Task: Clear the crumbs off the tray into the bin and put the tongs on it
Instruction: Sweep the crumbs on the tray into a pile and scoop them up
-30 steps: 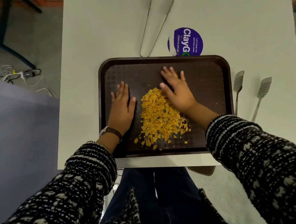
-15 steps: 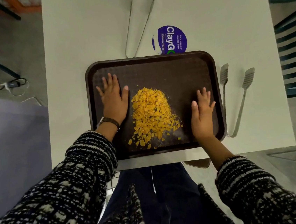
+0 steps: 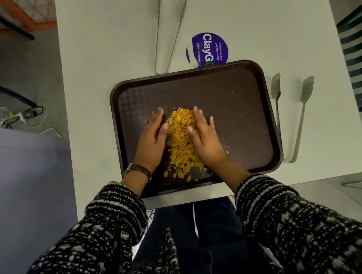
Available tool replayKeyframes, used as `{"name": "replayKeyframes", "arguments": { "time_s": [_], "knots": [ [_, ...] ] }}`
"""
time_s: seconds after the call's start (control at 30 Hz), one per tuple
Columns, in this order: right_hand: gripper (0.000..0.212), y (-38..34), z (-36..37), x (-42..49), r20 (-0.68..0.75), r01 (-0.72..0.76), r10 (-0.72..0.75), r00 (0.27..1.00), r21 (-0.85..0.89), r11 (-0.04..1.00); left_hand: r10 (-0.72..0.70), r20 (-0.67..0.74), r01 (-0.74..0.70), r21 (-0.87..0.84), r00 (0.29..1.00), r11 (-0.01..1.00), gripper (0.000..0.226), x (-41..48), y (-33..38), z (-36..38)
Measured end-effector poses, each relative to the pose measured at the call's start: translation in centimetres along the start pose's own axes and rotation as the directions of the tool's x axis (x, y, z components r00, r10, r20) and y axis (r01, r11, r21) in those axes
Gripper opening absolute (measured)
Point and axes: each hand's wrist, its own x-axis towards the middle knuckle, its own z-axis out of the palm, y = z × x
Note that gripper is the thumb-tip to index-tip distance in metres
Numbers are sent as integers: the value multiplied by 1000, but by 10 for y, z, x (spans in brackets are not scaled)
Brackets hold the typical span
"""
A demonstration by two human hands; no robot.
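Left hand (image 3: 151, 140) and right hand (image 3: 206, 141), grip flat, fingers spread, hem the crumbs (image 3: 181, 141). Squeeze harder and you may push flakes over the lower rim of the tray (image 3: 226, 92).

One piece of lettering can be read. It is printed in white on a round blue sticker (image 3: 209, 48) stuck to the pale table (image 3: 104, 55), in the upper middle of the frame, just beyond the far rim of the brown tray (image 3: 191, 72). The text is turned sideways and runs from top to bottom. "ClayG" is shown in large letters, the rest being hidden by the tray's rim. "Let's keep our pantries clean." is given in small print to its right, and "Clean as you go" to its left.
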Motion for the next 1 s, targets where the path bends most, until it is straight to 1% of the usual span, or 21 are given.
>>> {"name": "replayKeyframes", "arguments": {
  "time_s": [0.03,0.07,0.13,0.17,0.2,0.23,0.3,0.37,0.4,0.47,0.57,0.6,0.67,0.73,0.8,0.83,0.87,0.9,0.97,1.0],
  "knots": [
    [60,-3,-1,-2,15,-36,34,999,95,995,-2,-32,3,35,999,999,51,-4,-4,-2],
    [58,-3,-3,-5,0,-52,53,999,145,988,-8,-62,13,69,998,998,51,-9,-9,-3],
    [59,2,-13,-11,-122,6,6,993,102,995,-27,-112,42,132,993,990,50,-17,-19,-6],
    [61,9,-18,-12,-179,15,-6,984,51,999,-38,-132,59,159,991,985,50,-20,-23,-7],
    [62,17,-24,-14,-227,-12,11,974,-2,1000,-49,-148,75,179,988,981,50,-23,-26,-8],
    [62,27,-28,-16,-274,-66,50,960,-48,997,-58,-158,88,188,986,978,51,-25,-29,-8],
    [63,43,-34,-22,-369,-232,178,912,-107,967,-71,-159,102,193,985,976,52,-29,-31,-9],
    [68,47,-32,-28,-405,-369,283,869,-150,917,-75,-148,106,209,986,972,53,-32,-32,-7],
    [70,45,-28,-30,-402,-390,293,868,-184,903,-77,-146,108,218,986,970,54,-33,-32,-6],
    [72,37,-14,-30,-355,-350,251,901,-248,904,-89,-150,122,228,985,966,55,-33,-32,-5],
    [74,18,9,-22,-210,-191,136,968,-270,944,-104,-159,140,238,982,961,56,-31,-29,-3],
    [73,11,14,-18,-156,-130,94,983,-240,962,-100,-156,136,245,983,960,56,-30,-27,-1],
    [65,-2,18,-14,-81,-40,32,996,-98,994,-82,-136,115,258,987,959,56,-29,-26,1],
    [60,-7,12,-16,-96,-24,26,995,23,999,-71,-118,100,261,990,960,57,-28,-25,2],
    [58,2,-4,-23,-170,-51,53,984,15,999,-73,-123,103,267,990,958,57,-30,-26,2],
    [59,11,-13,-28,-224,-83,74,972,-31,996,-76,-137,111,276,988,955,57,-32,-26,3],
    [60,22,-22,-34,-281,-149,118,952,-92,985,-84,-154,126,286,984,950,57,-33,-27,3],
    [62,33,-31,-40,-333,-251,190,924,-151,956,-99,-172,147,293,980,945,58,-35,-28,3],
    [64,47,-39,-54,-394,-460,350,850,-231,857,-141,-203,196,287,969,938,59,-40,-27,7],
    [66,51,-38,-60,-395,-518,401,826,-255,816,-158,-213,215,279,964,936,59,-42,-27,10]
  ]
}}
